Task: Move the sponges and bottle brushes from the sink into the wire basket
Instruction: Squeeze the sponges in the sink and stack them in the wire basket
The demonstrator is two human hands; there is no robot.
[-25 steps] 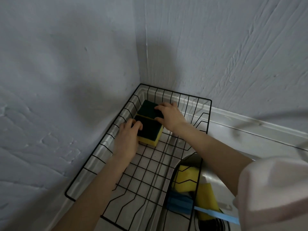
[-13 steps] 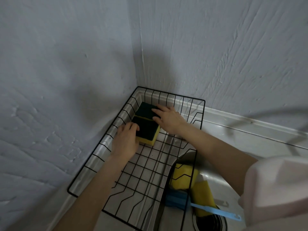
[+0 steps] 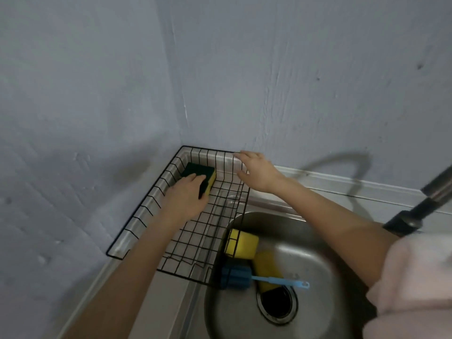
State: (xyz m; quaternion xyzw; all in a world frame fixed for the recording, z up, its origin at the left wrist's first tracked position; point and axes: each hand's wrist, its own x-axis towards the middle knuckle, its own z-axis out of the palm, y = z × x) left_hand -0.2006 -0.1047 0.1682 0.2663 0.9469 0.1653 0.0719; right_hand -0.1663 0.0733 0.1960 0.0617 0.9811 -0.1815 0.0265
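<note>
The black wire basket (image 3: 137,216) stands in the wall corner, left of the steel sink (image 3: 315,243). Two green-topped yellow sponges lie side by side at its far end. The far sponge (image 3: 197,169) lies free; my left hand (image 3: 186,198) is closed over the near sponge (image 3: 209,185). My right hand (image 3: 256,172) hovers with fingers spread at the basket's back right corner and holds nothing. In the sink lie a yellow sponge (image 3: 242,243), a second yellow sponge (image 3: 267,271) and a blue bottle brush (image 3: 236,277) with a light blue handle.
Grey walls close in the basket on the left and behind. A dark faucet spout (image 3: 415,211) reaches in from the right over the sink. The round drain (image 3: 277,303) lies at the sink's bottom. My pale sleeve covers the lower right.
My right hand has let go of the far sponge and moved up and right to the basket's back corner. My left hand stays on the near sponge. The view has pulled back over the sink.
</note>
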